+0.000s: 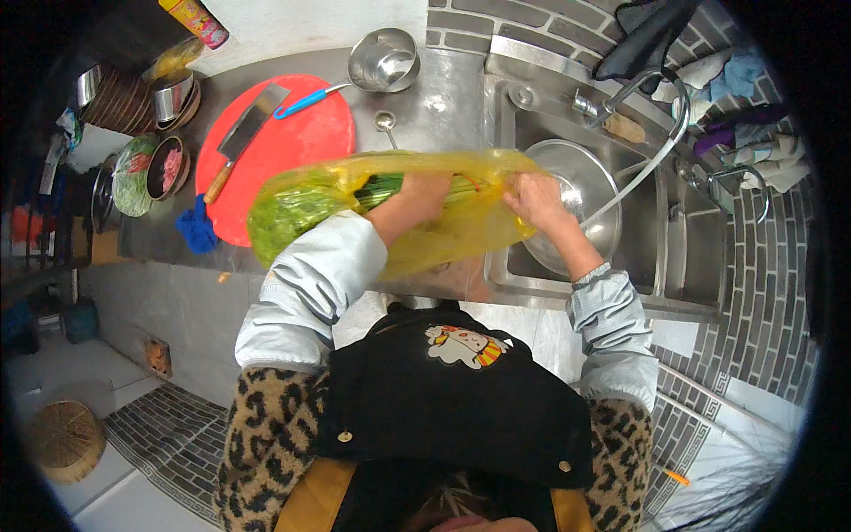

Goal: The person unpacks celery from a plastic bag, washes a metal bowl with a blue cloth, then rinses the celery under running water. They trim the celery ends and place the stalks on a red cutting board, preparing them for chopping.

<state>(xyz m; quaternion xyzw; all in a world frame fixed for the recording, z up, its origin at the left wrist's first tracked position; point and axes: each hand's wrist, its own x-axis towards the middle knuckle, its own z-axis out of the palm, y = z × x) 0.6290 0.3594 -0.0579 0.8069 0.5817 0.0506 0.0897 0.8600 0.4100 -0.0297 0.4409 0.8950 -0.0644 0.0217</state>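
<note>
A yellow plastic bag (417,253) full of leafy green vegetables (297,208) lies across the counter's front, partly over a round red cutting board (324,124). My left hand (424,197) reaches into the bag's opening and is closed round the green stalks; its fingertips are partly hidden. At the bag's right end, my right hand (536,199) pinches the plastic beside the sink. On the board rests a cleaver (248,129) with a wooden handle. A steel ladle-like pan (383,62) has its blue handle over the board, and a small metal measuring spoon (386,122) lies nearby.
A metal basin (581,182) sits in the steel sink (514,266), with a faucet hose (651,173) arching over it. Bowls (168,168) and stacked dishes stand at the left. A blue cloth (197,226) hangs by the board; rags (731,84) hang at right.
</note>
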